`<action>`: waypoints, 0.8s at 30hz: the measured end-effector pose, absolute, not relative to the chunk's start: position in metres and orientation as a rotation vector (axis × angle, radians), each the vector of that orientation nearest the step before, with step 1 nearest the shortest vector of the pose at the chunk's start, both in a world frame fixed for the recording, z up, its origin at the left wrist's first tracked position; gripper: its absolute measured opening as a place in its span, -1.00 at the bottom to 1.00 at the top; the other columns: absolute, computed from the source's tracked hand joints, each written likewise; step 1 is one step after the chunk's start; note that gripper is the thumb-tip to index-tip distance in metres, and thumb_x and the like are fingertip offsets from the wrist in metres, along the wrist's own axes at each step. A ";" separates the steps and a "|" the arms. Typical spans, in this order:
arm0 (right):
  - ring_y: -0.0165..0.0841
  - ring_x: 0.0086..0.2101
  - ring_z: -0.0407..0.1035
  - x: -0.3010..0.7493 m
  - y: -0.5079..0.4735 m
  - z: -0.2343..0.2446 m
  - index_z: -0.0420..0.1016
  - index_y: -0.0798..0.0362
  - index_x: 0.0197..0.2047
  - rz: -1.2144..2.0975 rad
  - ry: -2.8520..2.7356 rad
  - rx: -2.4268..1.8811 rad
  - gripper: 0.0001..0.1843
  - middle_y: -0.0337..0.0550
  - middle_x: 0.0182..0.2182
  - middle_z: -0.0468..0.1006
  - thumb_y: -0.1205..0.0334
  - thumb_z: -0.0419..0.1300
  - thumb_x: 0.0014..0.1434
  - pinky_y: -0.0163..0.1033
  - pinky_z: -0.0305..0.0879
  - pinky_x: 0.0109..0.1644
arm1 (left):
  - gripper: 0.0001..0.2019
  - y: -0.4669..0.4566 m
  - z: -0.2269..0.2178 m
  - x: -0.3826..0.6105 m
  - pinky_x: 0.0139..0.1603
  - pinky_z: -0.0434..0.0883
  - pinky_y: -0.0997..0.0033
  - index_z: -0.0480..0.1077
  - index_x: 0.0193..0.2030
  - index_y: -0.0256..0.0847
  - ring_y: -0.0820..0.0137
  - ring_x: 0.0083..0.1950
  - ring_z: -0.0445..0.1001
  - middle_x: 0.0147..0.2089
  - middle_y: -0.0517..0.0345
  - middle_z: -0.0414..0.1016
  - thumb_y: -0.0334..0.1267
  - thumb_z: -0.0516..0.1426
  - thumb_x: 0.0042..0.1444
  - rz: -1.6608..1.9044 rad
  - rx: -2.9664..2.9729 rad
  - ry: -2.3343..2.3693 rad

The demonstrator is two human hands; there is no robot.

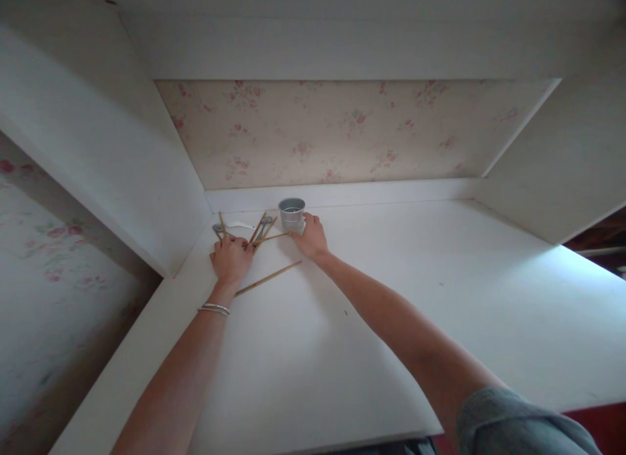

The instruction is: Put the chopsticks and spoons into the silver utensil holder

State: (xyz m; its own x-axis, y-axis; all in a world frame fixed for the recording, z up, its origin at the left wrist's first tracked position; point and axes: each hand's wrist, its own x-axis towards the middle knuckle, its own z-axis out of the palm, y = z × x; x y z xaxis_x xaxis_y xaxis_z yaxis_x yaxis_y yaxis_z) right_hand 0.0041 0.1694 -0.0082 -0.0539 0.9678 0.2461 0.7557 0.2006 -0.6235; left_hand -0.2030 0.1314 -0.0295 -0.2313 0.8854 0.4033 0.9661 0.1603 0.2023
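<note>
A small silver metal cup (pixel 292 214) stands upright near the back left of the white surface. My right hand (pixel 312 236) is closed against the cup's lower right side, where a whitish patch shows by my fingers. To its left, my left hand (pixel 231 261) lies over a loose bunch of chopsticks (pixel 260 230), its fingers curled down onto them. Metal spoons (pixel 267 221) and a white plastic-looking utensil (pixel 240 225) stick out among the chopsticks. Part of this bunch is hidden under my left hand. One single chopstick (pixel 268 278) lies apart, nearer to me.
The white shelf top (pixel 391 259) stretches off to the right. A white upright panel (pixel 112 129) borders the left, another panel (pixel 552 135) the right, and a board (pixel 342 47) hangs overhead. Flowered wallpaper (pixel 337 132) covers the back above a low white ledge (pixel 366 193).
</note>
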 end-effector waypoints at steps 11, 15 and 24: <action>-0.21 -0.17 0.44 -0.008 0.096 -0.018 0.51 -0.10 -0.13 0.301 -2.645 -1.459 -0.60 -0.09 -0.16 0.57 0.03 -0.13 0.28 -0.16 0.28 -0.16 | -0.65 0.144 -0.021 -0.206 -0.03 0.34 0.24 0.52 -0.18 -0.21 0.18 -0.05 0.41 -0.08 -0.08 0.45 -0.18 -0.07 0.17 -0.606 -1.917 -2.228; -0.15 -0.13 0.42 -0.021 0.116 -0.017 0.50 -0.03 -0.09 0.263 -2.583 -1.523 -0.57 0.02 -0.12 0.54 0.06 -0.16 0.31 -0.10 0.29 -0.13 | -0.64 0.128 -0.013 -0.210 0.03 0.32 0.28 0.51 -0.17 -0.20 0.23 -0.03 0.41 -0.08 -0.02 0.47 -0.20 -0.09 0.19 -0.657 -1.969 -2.145; -0.19 -0.09 0.39 -0.035 0.140 -0.022 0.42 -0.07 -0.02 0.268 -2.583 -1.492 -0.63 -0.05 -0.06 0.48 0.12 -0.15 0.32 -0.11 0.29 -0.11 | -0.69 0.086 -0.021 -0.224 0.05 0.33 0.26 0.50 -0.17 -0.16 0.22 -0.08 0.44 -0.12 0.01 0.50 -0.15 -0.03 0.16 -0.405 -2.159 -2.117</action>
